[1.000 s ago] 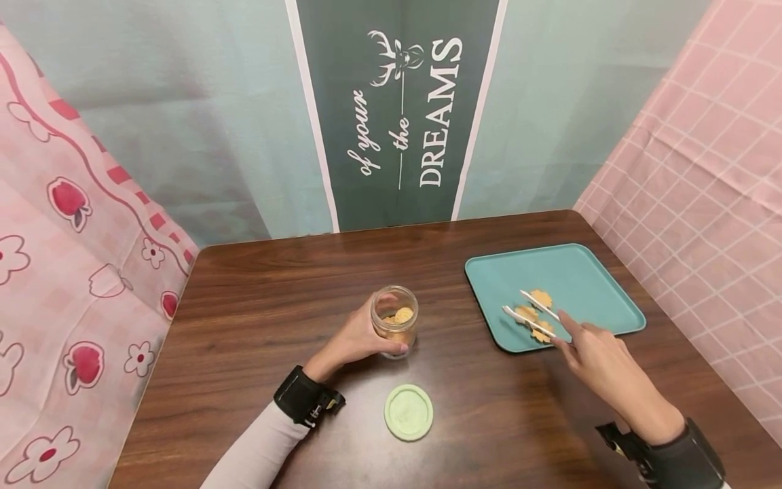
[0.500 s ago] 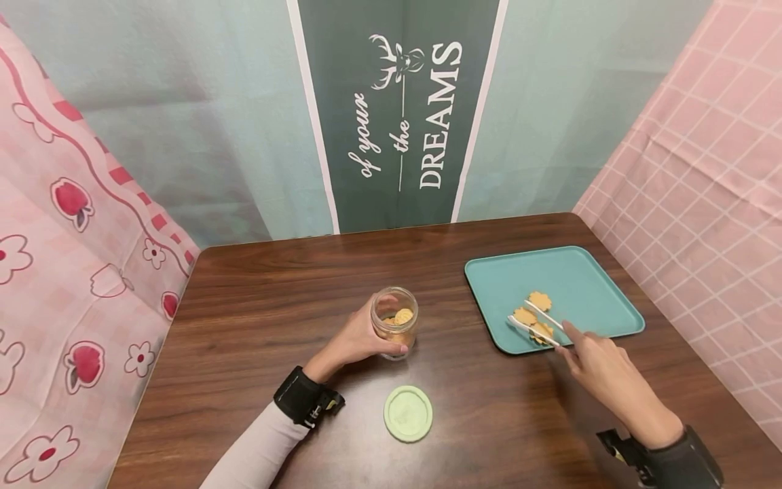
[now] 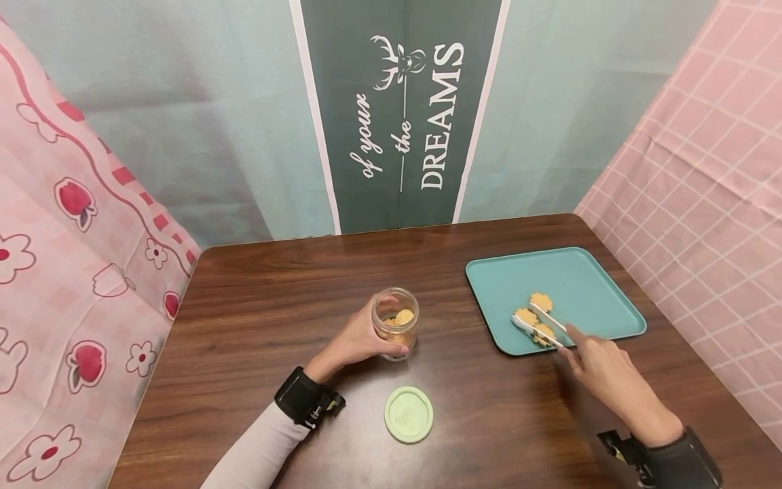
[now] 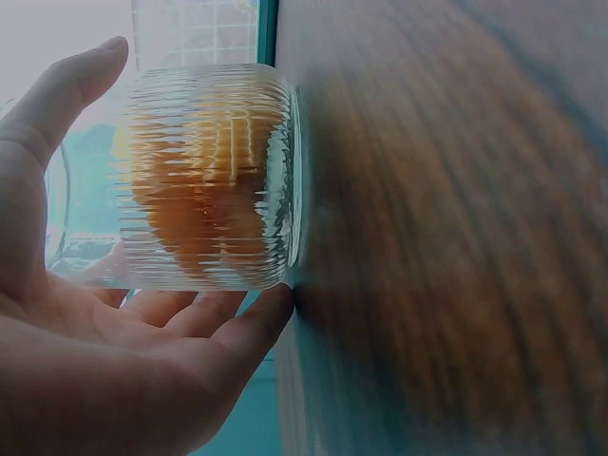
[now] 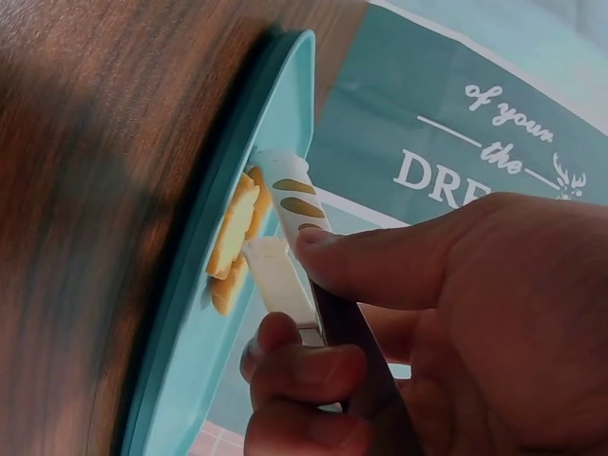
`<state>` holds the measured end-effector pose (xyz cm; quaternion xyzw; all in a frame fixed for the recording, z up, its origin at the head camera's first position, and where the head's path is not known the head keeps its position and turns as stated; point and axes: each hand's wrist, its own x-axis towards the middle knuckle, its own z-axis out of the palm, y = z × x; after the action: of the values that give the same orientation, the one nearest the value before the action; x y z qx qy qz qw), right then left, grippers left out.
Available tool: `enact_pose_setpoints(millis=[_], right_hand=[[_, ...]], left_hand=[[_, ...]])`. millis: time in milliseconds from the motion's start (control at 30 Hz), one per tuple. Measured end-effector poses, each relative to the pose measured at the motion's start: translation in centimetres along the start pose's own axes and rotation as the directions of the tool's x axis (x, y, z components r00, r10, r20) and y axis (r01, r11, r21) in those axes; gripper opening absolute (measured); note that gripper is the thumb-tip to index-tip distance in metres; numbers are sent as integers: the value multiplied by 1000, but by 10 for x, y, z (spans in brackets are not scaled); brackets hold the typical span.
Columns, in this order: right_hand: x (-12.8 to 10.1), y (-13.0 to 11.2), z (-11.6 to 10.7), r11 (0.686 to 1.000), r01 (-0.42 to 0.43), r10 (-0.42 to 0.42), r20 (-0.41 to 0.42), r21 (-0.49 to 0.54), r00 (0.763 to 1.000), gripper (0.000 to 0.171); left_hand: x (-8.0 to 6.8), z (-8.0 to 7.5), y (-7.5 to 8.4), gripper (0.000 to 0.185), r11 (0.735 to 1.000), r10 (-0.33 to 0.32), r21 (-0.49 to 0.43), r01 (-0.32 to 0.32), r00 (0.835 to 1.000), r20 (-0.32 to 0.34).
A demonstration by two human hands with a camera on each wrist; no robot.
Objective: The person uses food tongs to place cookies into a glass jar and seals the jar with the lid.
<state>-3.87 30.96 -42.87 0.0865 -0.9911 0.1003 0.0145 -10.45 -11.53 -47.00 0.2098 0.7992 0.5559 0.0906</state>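
I have a dark wood-grain worktop (image 3: 275,285) across the lower part of the head view, ringed by hung cloth: a pale blue-green backdrop (image 3: 214,122) with a dark lettered panel (image 3: 397,210) at the top, a pink fruit-and-flower cloth (image 3: 36,272) at the left and a pink checked cloth (image 3: 702,176) at the right. A light green lid (image 3: 408,415) lies flat at bottom centre.

The glass jar (image 3: 397,334) stands upright at the centre of the frame, long axis vertical, its open mouth facing up, cookies inside. I see the fingers of the left hand (image 3: 360,339) wrapped round its side.

At right, the teal tray (image 3: 580,285) bears three scalloped cookies (image 3: 540,302) near its lower left corner. My right hand (image 3: 601,363) has its fingers closed round the tongs (image 5: 285,290), whose long axis slants, white tips toward the upper left, among those cookies; I cannot tell whether the tips pinch one.
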Motion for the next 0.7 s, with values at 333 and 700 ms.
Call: enact_pose_setpoints(millis=[333,700], right_hand=[[-1,1,2,1000,20,-21,-30,-16,999,43],[-2,1,3,999,32,-32,-44,-12,999,42]], left_hand=[[1,1,0,94,1000,-5,8,5,1000,-3],[1,1,0,94,1000,-10,-1,10,1000,0]])
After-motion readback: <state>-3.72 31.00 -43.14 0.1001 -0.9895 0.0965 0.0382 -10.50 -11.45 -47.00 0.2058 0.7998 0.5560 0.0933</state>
